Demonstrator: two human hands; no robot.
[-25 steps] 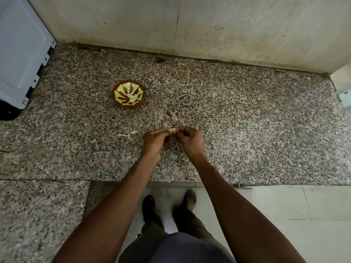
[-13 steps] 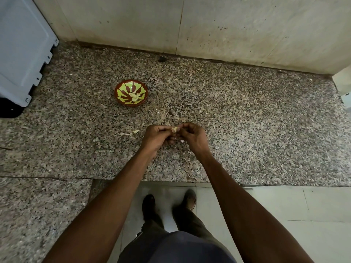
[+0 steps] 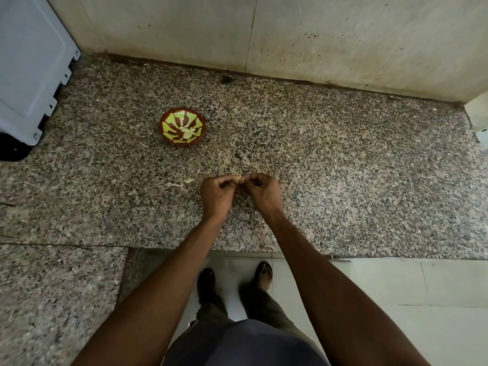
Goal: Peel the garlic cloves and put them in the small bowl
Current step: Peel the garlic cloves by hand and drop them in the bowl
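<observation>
A pale garlic clove (image 3: 239, 178) is pinched between the fingertips of both hands above the speckled granite counter (image 3: 343, 194). My left hand (image 3: 216, 194) grips it from the left with curled fingers, and my right hand (image 3: 264, 192) grips it from the right. Most of the clove is hidden by the fingers. The small red bowl (image 3: 165, 133) with a yellow-green pattern stands on the counter up and to the left of my hands. A few peeled cloves (image 3: 188, 132) lie inside it.
Bits of garlic skin (image 3: 182, 183) lie on the counter left of my hands. A grey appliance (image 3: 29, 75) stands at the far left. A stained wall (image 3: 290, 35) runs along the back. The counter's front edge is just below my wrists.
Both hands stay together on the clove with only small finger movements. The camera view has shifted slightly.
</observation>
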